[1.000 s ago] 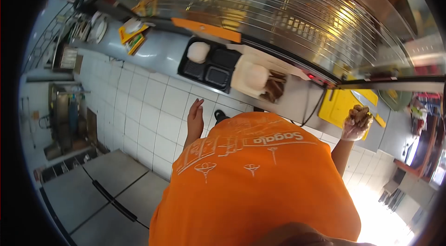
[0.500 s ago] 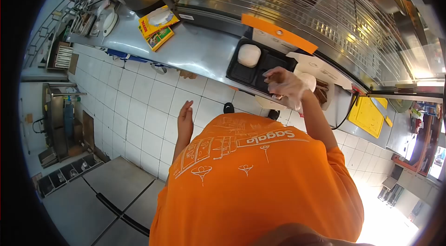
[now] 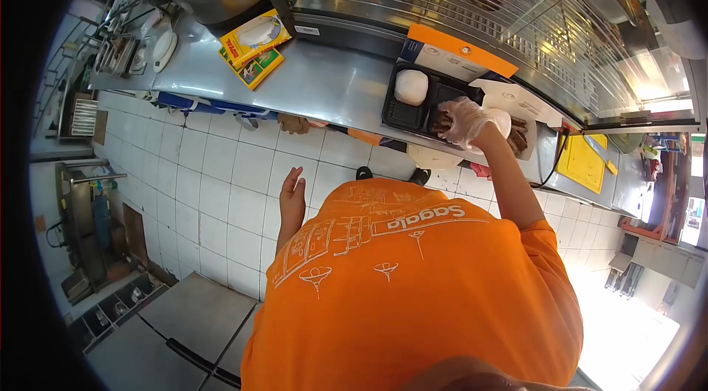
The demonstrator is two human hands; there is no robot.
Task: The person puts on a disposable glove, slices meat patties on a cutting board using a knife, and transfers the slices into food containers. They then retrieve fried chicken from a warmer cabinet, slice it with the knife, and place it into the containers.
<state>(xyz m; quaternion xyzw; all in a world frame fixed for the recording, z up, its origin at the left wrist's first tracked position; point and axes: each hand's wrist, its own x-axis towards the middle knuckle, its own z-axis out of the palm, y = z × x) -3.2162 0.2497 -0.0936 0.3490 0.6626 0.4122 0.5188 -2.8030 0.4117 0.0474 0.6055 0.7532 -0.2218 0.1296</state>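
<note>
My right hand (image 3: 466,123), in a clear plastic glove, is closed round brown meat pieces (image 3: 442,122) over a lower compartment of the black tray (image 3: 403,115). A round mound of rice (image 3: 411,87) sits in that tray's upper left compartment. Just right of my glove, a white box (image 3: 525,99) holds another rice mound (image 3: 502,120), partly hidden, and brown meat (image 3: 518,137). My left hand (image 3: 293,190) hangs over the floor beside my body, fingers apart, holding nothing.
Yellow packets (image 3: 254,40) lie on the steel counter (image 3: 317,77). Behind the trays stands a glass display case (image 3: 442,4) with wire racks. At the right is a yellow cutting board (image 3: 580,162) with a knife (image 3: 601,153). White plates (image 3: 164,46) stand at the far left.
My right hand has come from above the yellow board to the black tray with the meat. The view has shifted, and my left hand stays low.
</note>
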